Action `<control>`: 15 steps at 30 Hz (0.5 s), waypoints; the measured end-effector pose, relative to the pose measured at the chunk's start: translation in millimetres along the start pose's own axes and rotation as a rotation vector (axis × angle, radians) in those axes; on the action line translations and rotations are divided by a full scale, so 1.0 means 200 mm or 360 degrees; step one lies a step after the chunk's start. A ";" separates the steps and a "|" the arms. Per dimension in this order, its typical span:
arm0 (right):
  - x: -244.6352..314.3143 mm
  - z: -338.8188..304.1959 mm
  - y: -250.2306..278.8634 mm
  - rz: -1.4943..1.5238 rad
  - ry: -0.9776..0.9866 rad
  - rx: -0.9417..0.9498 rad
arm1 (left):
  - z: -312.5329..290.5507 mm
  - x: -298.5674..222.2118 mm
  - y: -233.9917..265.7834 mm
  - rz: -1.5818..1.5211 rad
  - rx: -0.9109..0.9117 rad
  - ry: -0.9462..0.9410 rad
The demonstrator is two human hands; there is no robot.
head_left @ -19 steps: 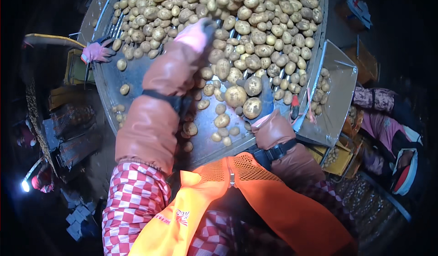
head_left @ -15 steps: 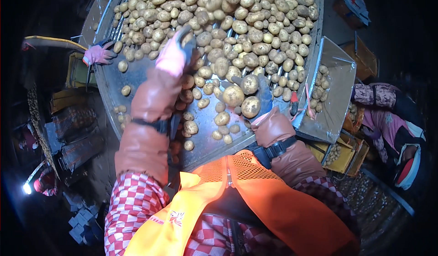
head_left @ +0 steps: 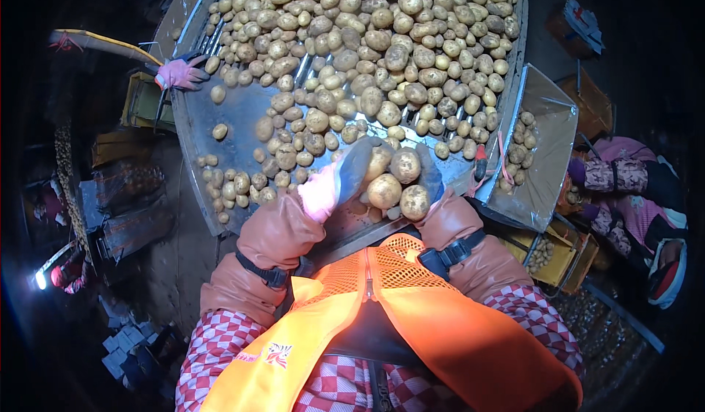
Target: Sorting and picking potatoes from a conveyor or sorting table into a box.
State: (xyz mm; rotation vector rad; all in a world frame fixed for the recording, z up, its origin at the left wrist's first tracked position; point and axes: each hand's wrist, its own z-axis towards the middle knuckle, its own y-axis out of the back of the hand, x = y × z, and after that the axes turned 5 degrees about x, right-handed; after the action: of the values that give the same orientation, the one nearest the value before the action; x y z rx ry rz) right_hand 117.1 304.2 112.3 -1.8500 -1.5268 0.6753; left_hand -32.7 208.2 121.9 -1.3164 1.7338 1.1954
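In front of my vest, several potatoes (head_left: 384, 191) are cupped between my two gloved hands. My left hand (head_left: 351, 171), in a grey and pink glove, curls round them from the left. From the right, my right hand (head_left: 429, 175) closes against the same potatoes, its fingers mostly behind them. Just beyond my hands, a broad heap of loose, soil-marked potatoes (head_left: 396, 57) covers the rollers of the sorting table (head_left: 242, 107). A smaller group of potatoes (head_left: 242, 183) lies on the bare metal to the left of my left hand.
A bin (head_left: 547, 147) with potatoes hangs at the table's right edge, beside a red-handled tool (head_left: 480, 164). A pink glove (head_left: 180, 74) is at the left edge; whether a hand fills it, I cannot tell. Another person (head_left: 624, 184) is at the right.
My left hand has come back from the heap toward me and joined my right hand round the potatoes. Potatoes have shifted leftward on the near metal sheet. The view has moved slightly.
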 end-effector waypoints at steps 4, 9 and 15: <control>0.14 -0.09 0.28 -0.0598 0.0137 0.0633 | 0.15 -0.13 -0.02 -0.0292 0.0348 0.0182; 0.22 -0.12 0.37 -0.0271 0.0775 0.0369 | 0.35 -0.01 -0.13 -0.0248 0.0302 -0.0056; 0.26 -0.12 0.41 -0.0165 0.0991 0.0395 | 0.52 0.16 0.06 0.1706 -0.0486 -0.0772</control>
State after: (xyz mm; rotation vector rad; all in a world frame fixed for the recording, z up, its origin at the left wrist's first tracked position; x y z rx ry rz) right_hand 198.6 341.8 68.3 -1.5761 -1.0637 0.1914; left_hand -56.7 294.2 57.2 -0.0634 1.9225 2.1864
